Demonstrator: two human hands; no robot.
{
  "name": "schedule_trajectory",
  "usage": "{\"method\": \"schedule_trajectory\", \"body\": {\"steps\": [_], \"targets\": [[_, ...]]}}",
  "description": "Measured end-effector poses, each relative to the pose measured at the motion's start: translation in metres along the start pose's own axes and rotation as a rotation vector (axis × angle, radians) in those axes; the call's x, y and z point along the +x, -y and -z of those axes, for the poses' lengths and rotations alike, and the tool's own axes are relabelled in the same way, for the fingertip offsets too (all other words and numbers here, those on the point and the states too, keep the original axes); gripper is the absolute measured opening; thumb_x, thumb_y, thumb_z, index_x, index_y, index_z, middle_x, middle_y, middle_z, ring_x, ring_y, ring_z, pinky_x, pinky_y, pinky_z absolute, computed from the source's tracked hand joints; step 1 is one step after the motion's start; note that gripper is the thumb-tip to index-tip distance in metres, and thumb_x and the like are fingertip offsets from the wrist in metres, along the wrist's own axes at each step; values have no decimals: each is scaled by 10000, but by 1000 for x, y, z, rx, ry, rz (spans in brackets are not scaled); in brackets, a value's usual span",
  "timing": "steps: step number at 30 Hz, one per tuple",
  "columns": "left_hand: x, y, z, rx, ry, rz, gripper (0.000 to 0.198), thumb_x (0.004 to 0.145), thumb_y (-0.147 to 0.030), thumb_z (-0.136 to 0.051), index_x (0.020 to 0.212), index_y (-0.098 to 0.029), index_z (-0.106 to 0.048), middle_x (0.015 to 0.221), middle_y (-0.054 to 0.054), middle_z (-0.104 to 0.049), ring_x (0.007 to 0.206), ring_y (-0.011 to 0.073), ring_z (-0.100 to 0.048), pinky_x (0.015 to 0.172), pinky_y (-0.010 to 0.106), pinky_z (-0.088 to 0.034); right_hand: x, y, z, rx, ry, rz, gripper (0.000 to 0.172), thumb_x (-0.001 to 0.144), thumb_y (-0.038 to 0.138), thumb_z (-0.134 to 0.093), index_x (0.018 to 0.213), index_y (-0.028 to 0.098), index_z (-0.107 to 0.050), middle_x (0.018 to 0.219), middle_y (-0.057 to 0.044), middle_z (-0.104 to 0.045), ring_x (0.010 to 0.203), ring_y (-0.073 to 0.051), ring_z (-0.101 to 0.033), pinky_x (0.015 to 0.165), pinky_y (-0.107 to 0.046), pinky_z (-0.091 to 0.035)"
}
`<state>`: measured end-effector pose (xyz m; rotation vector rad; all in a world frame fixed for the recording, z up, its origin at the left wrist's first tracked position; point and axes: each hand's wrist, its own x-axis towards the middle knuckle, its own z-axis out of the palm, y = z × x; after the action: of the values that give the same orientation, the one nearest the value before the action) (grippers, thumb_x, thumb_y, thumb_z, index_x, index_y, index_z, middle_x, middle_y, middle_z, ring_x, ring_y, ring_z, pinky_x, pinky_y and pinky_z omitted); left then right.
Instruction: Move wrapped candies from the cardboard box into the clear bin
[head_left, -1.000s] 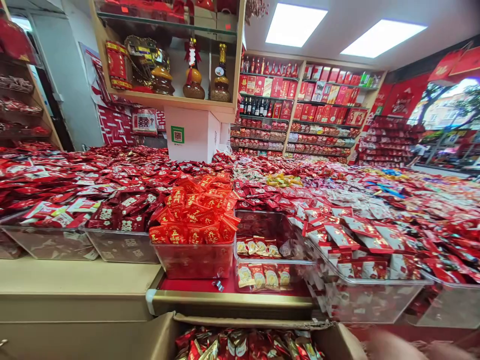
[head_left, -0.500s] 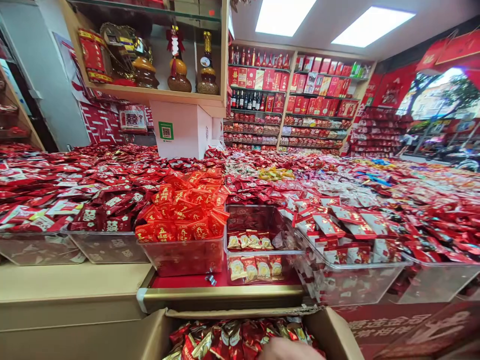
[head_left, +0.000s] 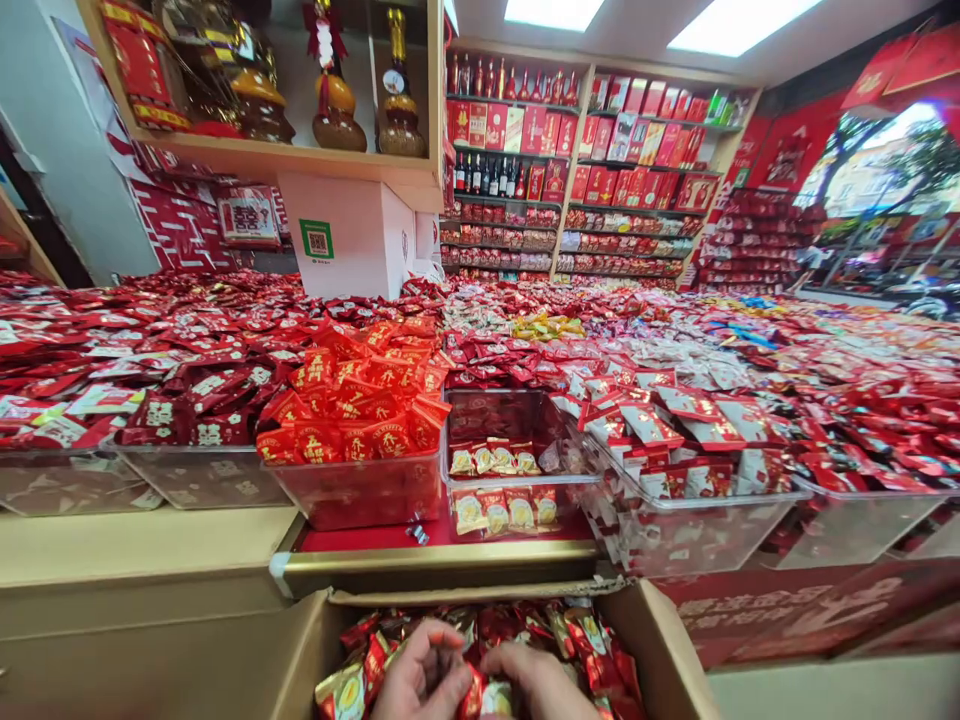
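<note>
Both my hands are inside an open cardboard box point(head_left: 679, 650) of small red-and-gold wrapped sweets point(head_left: 592, 640). My left hand point(head_left: 426, 672) has its fingers curled, with the thumb pressed to a red sweet packet point(head_left: 471, 692). Close on the other side, my right hand point(head_left: 541, 682) reaches its fingers over the same small group, which includes a packet with a pale round print point(head_left: 496, 698). The lower parts of both hands are cut off by the frame edge. Beyond the box stands a clear bin point(head_left: 517, 483) with a short row of similar packets at its front.
A gold-edged counter ledge point(head_left: 442, 570) lies just past the box. To the left is a bin heaped with orange-red packets point(head_left: 360, 400); to the right, a clear bin point(head_left: 705, 525) of red-and-white ones. Shelves of bottles and boxes point(head_left: 517, 130) line the back wall.
My left hand has come into view in the box. The right hand, blurred before, now bends toward it over the packets. The view has tilted slightly downward.
</note>
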<state>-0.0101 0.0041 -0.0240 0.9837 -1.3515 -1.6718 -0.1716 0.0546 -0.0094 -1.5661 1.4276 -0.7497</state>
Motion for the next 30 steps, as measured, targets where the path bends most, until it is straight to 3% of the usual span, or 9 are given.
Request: {"method": "schedule_trajectory", "body": {"steps": [2, 5, 11, 15, 19, 23, 30], "targets": [[-5, -6, -6, -109, -13, 58, 301, 662, -386, -669, 892, -209, -586, 801, 17, -615, 784, 161, -545, 711, 250, -425, -4, 8, 1, 166, -80, 12, 271, 673, 343, -619, 874, 165, -581, 817, -25, -615, 740, -148, -532, 677, -224, -413], [-10, -16, -12, -250, 100, 160, 387, 691, -311, -657, 1055, -234, -549, 1005, 53, -613, 914, 201, -551, 802, 305, -426, -7, 12, 0, 402, -137, -8, 273, 668, 358, -643, 815, 158, -529, 779, -15, -579, 705, -126, -503, 659, -228, -416], [-9, -20, -8, -88, -66, 145, 268, 668, -305, -667, 904, -188, -617, 891, 36, -636, 845, 195, -565, 743, 272, -440, -5, 10, -3, 624, -137, -153, 393, 604, 419, -690, 807, 177, -456, 726, 20, -510, 506, -69, -426, 436, -189, -379], [-7, -22, -7, 38, -26, 89, 289, 677, -310, -656, 940, -206, -600, 923, 21, -626, 886, 187, -546, 786, 253, -415, -7, 10, -1, 497, -172, -88, 296, 658, 360, -659, 816, 164, -502, 730, 10, -539, 608, -93, -466, 558, -207, -400], [-8, -22, -9, 199, 95, 40, 169, 709, -350, -620, 741, -184, -626, 720, -5, -592, 731, 155, -521, 689, 217, -403, -10, 14, 1, 248, -174, -11, 210, 674, 288, -635, 817, 157, -555, 777, -3, -571, 742, -132, -484, 699, -237, -389], [-9, -20, -10, 231, 100, 12, 218, 749, -369, -570, 641, -181, -593, 633, -23, -509, 653, 131, -458, 647, 208, -369, -11, 19, 2, 166, -151, -33, 187, 686, 290, -598, 787, 142, -546, 722, 0, -559, 677, -121, -457, 641, -227, -375], [-10, -15, -8, 180, 124, 12, 223, 757, -370, -559, 637, -185, -592, 645, -24, -487, 667, 132, -448, 658, 208, -360, -10, 20, -2, 155, -198, -23, 169, 711, 303, -563, 727, 136, -539, 692, -4, -548, 658, -114, -446, 619, -217, -369]]}}
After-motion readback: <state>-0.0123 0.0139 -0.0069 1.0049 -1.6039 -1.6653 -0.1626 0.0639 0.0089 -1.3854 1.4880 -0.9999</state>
